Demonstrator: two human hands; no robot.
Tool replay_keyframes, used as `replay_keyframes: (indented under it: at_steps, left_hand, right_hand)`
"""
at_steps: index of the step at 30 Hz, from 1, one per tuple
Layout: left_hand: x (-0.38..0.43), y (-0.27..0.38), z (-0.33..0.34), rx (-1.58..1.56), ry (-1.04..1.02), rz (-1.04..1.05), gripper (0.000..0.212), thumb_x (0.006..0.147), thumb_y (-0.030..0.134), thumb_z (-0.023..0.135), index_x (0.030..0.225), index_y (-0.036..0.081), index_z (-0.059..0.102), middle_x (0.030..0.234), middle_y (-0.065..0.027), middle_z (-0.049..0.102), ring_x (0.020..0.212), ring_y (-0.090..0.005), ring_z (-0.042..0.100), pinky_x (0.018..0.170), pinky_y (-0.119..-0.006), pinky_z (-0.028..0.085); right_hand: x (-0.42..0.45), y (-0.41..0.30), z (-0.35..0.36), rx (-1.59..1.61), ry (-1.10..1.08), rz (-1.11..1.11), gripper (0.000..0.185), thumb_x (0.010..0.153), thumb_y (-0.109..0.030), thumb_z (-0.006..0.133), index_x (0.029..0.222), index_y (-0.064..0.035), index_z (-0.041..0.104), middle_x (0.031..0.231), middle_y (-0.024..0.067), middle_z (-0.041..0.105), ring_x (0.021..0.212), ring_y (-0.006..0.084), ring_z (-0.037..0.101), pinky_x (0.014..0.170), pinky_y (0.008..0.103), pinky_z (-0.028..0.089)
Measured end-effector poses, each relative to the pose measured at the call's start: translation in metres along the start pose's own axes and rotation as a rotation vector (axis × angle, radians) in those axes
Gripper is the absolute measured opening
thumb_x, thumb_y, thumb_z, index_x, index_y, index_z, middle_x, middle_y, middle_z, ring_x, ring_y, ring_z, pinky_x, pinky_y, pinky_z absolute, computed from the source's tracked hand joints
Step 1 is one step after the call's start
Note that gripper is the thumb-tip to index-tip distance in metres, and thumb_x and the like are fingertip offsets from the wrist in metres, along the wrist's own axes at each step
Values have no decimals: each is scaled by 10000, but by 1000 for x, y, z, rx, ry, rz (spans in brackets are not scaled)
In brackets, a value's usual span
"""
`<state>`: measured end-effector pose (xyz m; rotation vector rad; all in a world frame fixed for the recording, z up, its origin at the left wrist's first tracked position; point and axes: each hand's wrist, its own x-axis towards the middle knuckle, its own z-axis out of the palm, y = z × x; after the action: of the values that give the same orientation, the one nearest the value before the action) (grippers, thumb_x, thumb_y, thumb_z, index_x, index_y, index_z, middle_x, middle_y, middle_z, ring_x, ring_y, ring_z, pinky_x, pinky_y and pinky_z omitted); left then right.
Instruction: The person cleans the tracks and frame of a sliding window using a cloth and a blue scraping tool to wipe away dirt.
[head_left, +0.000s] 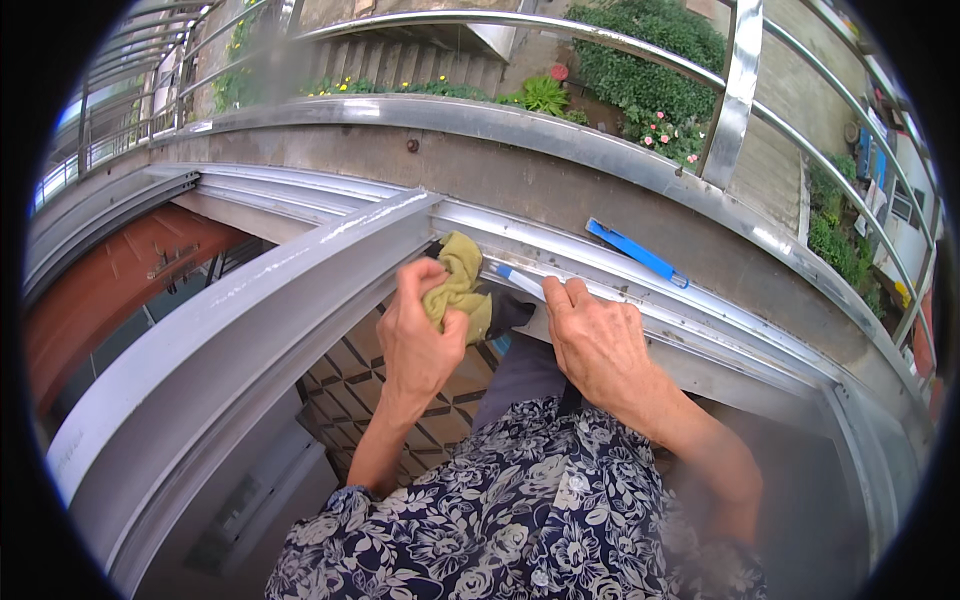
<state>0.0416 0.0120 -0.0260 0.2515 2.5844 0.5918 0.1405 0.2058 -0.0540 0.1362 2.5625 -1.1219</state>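
My left hand (424, 330) grips a crumpled yellow-green cloth (457, 281) at the corner where the sill meets the upright window frame (300, 262). A dark cloth-like piece (510, 313) hangs beside it. In my right hand (596, 337) is a slim white-handled brush (525, 282) with a blue collar. Its tip points left, over the grooves of the aluminium window track (645, 311), close to the cloth. Dark specks of dirt dot the track. Most of the brush handle is hidden under my fingers.
Beyond the track, a blue plastic tool (637, 253) with a looped end lies on the outer ledge (510, 169). Stainless-steel railings (731, 97) curve past the ledge, with a yard and plants far below. Patterned floor tiles (352, 382) show indoors below my left arm.
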Motion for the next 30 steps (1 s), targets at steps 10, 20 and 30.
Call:
replay_keyframes:
  at_steps: [10,20,30]
  left_hand:
    - [15,19,2,196,-113,234,510,775,62,641,1258,26,482,954,-245,708,879,-441,694,735,-512,548]
    - [30,22,4,24,-234,149,481,794,46,589,1261,24,480,978,-271,711,784,-425,708,773,-465,576]
    - [-9,8,-1,-508,150,-74,451,859,21,483,1309,7,519,1229,-129,607,1139,-232,608,1008,-334,478]
  right_hand:
    - [2,-4,-7,10,-5,44,223,850,-13,600,1056,62,562,920,213,653,702,378,719,603,462,569]
    - [3,-1,7,185,33,117,228,953,-105,601,1149,9,615,952,204,669,728,413,686,654,511,545]
    - [-11,17,-25,542,322,290,221,959,-75,622,1147,29,670,930,256,698,786,408,685,681,461,523]
